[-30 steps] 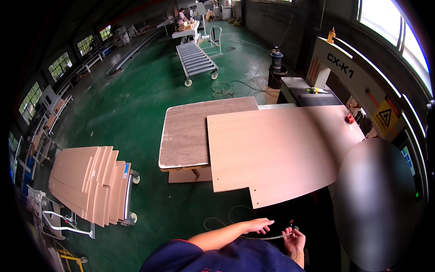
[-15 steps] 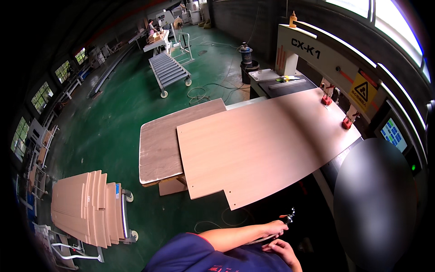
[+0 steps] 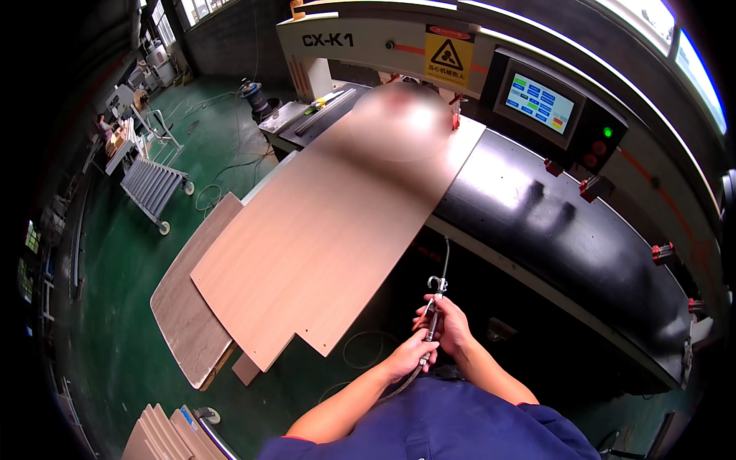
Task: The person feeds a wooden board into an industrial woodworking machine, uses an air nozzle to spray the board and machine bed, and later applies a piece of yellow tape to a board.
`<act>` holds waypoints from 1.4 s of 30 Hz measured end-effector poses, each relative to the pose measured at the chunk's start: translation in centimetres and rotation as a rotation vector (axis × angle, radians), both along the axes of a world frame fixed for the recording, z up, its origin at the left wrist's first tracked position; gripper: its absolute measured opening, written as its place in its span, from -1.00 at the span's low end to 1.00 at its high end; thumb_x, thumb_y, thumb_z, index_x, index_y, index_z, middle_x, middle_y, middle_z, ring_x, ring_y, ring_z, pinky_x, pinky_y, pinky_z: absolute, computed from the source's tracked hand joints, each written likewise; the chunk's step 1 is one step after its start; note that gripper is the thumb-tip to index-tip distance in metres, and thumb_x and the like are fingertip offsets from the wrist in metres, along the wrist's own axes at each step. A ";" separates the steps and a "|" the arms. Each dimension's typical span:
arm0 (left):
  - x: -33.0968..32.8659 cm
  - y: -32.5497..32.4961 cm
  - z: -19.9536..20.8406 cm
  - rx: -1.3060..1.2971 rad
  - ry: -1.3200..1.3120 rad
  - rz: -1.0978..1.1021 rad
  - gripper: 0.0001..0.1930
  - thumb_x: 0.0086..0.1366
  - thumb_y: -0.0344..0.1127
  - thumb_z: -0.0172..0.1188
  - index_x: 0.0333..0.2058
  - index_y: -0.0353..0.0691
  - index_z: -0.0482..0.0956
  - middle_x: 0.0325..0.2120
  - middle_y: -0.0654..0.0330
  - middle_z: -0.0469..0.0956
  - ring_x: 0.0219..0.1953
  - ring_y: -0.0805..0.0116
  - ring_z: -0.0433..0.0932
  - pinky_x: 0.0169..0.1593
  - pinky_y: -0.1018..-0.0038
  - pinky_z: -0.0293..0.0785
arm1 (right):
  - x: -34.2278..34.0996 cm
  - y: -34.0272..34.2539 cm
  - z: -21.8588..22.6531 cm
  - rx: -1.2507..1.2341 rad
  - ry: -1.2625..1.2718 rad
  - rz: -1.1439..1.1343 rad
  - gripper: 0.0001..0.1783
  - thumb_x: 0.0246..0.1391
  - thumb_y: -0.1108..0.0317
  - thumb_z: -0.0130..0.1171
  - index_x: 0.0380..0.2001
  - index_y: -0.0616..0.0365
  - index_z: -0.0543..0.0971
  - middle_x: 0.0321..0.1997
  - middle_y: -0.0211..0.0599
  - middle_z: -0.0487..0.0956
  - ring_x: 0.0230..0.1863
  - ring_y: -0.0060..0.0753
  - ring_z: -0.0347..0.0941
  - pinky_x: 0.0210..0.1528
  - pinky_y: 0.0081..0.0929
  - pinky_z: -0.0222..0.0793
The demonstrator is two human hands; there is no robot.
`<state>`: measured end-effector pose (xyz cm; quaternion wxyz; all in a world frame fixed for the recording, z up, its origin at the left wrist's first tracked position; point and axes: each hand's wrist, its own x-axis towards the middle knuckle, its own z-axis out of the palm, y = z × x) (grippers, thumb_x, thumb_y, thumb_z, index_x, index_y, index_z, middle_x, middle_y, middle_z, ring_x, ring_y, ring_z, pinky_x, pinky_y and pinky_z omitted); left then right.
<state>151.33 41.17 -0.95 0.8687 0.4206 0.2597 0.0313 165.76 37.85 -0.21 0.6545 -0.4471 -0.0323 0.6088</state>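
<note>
**Two-Handed Grip on a Slim Metal Tool**

At near left, note the stacked boards point(image 3: 165, 437), well apart from the hands. Next, see the brown-topped surface point(image 3: 188, 307) under the near-left end of the wood panel point(image 3: 330, 245); when turning, best to mind the panel's notched near end.

Right of that notch, in front of the body and apart from the panel, find the tool point(image 3: 433, 322), pointing away from the torso. See the left hand point(image 3: 410, 359) clasped around the lower end, by the hose point(image 3: 400, 389). Better to leave slack there, free of any kink. Higher up, see the right hand point(image 3: 454, 322) wrapped around the barrel, just below the hooked metal head point(image 3: 437, 284). Safer to hold fingers clear of that head. Impossible to tell any trigger position.

Farther right, allow elbow room beside the black machine bed point(image 3: 583, 245).
</note>
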 end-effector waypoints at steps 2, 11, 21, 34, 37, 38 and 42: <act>-0.8 0.7 -0.1 -0.149 -0.039 0.069 -0.75 0.35 -0.31 -0.09 -0.03 -0.24 0.30 -0.55 0.20 0.42 -0.61 0.45 0.41 -0.45 0.55 0.39 | -0.4 0.9 0.3 0.067 0.103 0.050 -0.57 0.25 0.07 -0.06 0.00 0.18 0.36 -0.28 -0.05 0.56 -0.27 -0.08 0.55 -0.17 -0.16 0.51; -3.5 2.2 -0.2 0.041 0.106 0.014 -0.67 0.45 -0.06 -0.24 -0.13 -0.19 0.34 -0.45 0.14 0.54 -0.46 0.39 0.51 -0.27 0.48 0.45 | -1.0 4.6 -1.7 -0.163 -0.138 0.071 -0.50 0.20 -0.10 0.01 -0.29 0.21 0.39 -0.62 -0.20 0.51 -0.62 -0.28 0.52 -0.59 -0.42 0.47; -11.9 2.0 -3.0 0.195 0.194 0.552 -0.68 0.43 -0.10 -0.14 -0.18 -0.25 0.44 -0.45 0.15 0.55 -0.42 0.44 0.52 -0.24 0.51 0.48 | 0.4 4.2 0.6 -0.141 -0.217 0.039 -0.57 0.20 -0.02 0.02 -0.37 0.20 0.38 -0.69 -0.21 0.47 -0.73 -0.34 0.46 -0.73 -0.50 0.39; -18.4 2.7 -7.5 0.056 0.462 1.023 -0.59 0.33 0.09 -0.06 -0.24 -0.21 0.30 -0.54 0.13 0.46 -0.55 0.31 0.49 -0.41 0.39 0.49 | -2.2 3.5 1.4 -0.159 -0.189 0.319 -0.57 0.21 -0.02 0.00 -0.42 0.18 0.40 -0.68 -0.20 0.51 -0.70 -0.36 0.50 -0.70 -0.54 0.41; -18.4 3.9 -8.4 0.029 0.614 0.945 -0.53 0.31 0.16 -0.07 -0.22 -0.20 0.31 -0.55 0.14 0.46 -0.54 0.29 0.50 -0.43 0.35 0.50 | -2.9 3.5 1.2 -0.151 -0.217 0.414 -0.58 0.21 -0.02 0.00 -0.44 0.15 0.41 -0.69 -0.24 0.50 -0.71 -0.39 0.48 -0.69 -0.55 0.40; -18.5 4.2 -8.7 0.058 0.645 0.899 -0.50 0.29 0.20 -0.08 -0.22 -0.19 0.32 -0.57 0.16 0.44 -0.54 0.29 0.51 -0.45 0.32 0.50 | -3.2 3.5 1.3 -0.171 -0.234 0.454 -0.58 0.21 -0.02 0.01 -0.46 0.14 0.42 -0.70 -0.27 0.50 -0.72 -0.40 0.47 -0.69 -0.55 0.39; -18.7 5.1 -9.5 -0.029 0.633 0.879 -0.47 0.28 0.20 -0.02 -0.06 -0.16 0.33 -0.38 0.12 0.51 -0.44 0.28 0.54 -0.33 0.29 0.52 | -3.8 2.4 2.0 -0.165 -0.233 0.473 -0.59 0.20 -0.01 0.02 -0.45 0.15 0.43 -0.69 -0.26 0.51 -0.72 -0.40 0.48 -0.68 -0.55 0.40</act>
